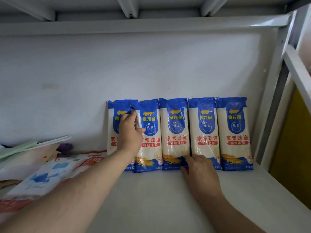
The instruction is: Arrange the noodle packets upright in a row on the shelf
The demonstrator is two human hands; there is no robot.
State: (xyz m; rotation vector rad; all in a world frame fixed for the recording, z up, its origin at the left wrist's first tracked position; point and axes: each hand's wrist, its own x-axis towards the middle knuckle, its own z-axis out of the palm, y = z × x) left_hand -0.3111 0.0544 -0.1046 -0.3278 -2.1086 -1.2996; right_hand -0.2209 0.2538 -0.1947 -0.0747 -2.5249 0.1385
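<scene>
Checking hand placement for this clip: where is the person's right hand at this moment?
In the head view, the right hand rests low against the row, fingertips at the seam between the third packet and fourth packet from the left, near the shelf.

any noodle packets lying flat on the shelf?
No, all five noodle packets stand upright in a row against the back wall.
</scene>
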